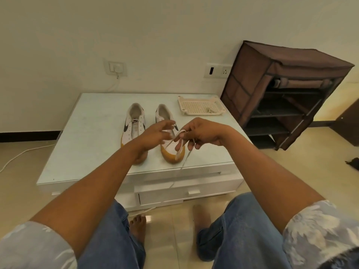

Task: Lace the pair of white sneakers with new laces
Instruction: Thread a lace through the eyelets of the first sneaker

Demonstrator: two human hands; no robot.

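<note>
Right hand point(202, 133) pinches white lace point(180, 149) above toe of right-side sneaker point(165, 115). Left hand point(155, 133) loose, fingers spread, grasping nothing. Second sneaker point(132, 123) just beside, both on white table point(87, 142).

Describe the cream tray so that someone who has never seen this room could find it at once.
Start at the low white table by the wall. At its far right corner, beside the brown fabric shoe rack, lies the tray. Unlike the nearest sneaker, it is flat, cream, full of small holes, and holds a bundled lace.

Head view, looking down, close over table point(87, 133)
</note>
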